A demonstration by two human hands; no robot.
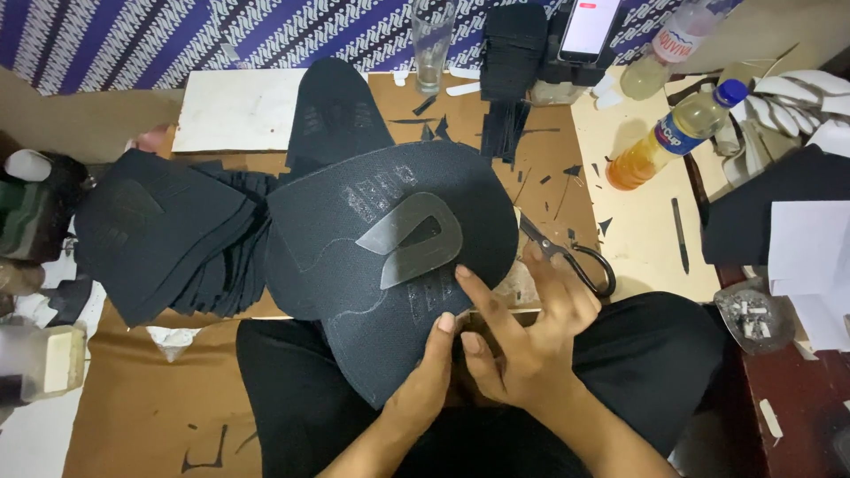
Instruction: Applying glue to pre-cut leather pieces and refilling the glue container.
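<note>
Left hand (423, 376) had its fingers tucked under the dark fabric sheet (390, 257), so couldn't tell how it gripped. Right hand (522, 341) covered the sheet's lower right edge and part of the scissors (567, 257); only the blades and one handle loop showed. Both forearms ran off the bottom edge. Drinking glass (432, 40), phone (588, 26) and clear bottle (673, 49) were cut by the top edge. Stack of dark cut pieces (168, 239) hid the counter (133, 416) beneath. Faded marks on the sheet were too blurred to make out.
</note>
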